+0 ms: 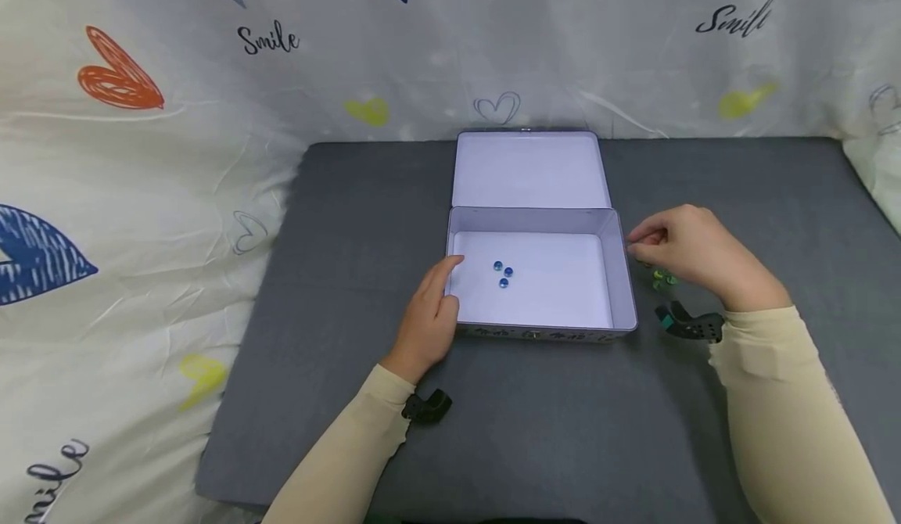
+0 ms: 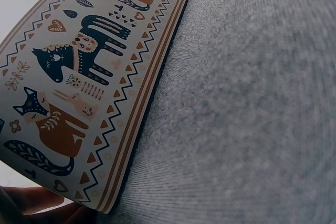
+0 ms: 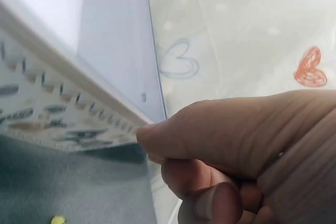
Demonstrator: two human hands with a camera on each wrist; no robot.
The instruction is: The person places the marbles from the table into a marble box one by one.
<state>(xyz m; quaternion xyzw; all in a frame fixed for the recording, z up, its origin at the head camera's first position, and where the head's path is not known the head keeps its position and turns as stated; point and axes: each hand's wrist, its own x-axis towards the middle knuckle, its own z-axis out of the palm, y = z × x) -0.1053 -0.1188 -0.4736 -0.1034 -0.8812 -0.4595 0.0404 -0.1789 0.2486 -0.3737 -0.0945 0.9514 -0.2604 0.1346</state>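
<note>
An open tin box (image 1: 464,327) with a pale interior stands mid-table, its lid (image 1: 531,170) tipped back. Three blue glass marbles (image 1: 508,272) lie inside, left of the middle. My left hand (image 1: 425,324) rests against the box's left side, the index fingertip at the rim and the thumb lower down. In the left wrist view its fingers (image 2: 31,199) show dimly at the corner. Just off the right wall is my right hand (image 1: 693,246), thumb and index fingertips together, other fingers curled; whether anything sits between them is hidden. Green-yellow marbles (image 1: 662,278) lie beneath it.
A dark grey cloth (image 1: 563,430) covers the table. Printed fabric (image 1: 422,55) with hearts and lettering hangs behind and at the sides. Black wrist straps (image 1: 427,407) jut out below both wrists. One yellow marble (image 3: 58,220) shows low in the right wrist view.
</note>
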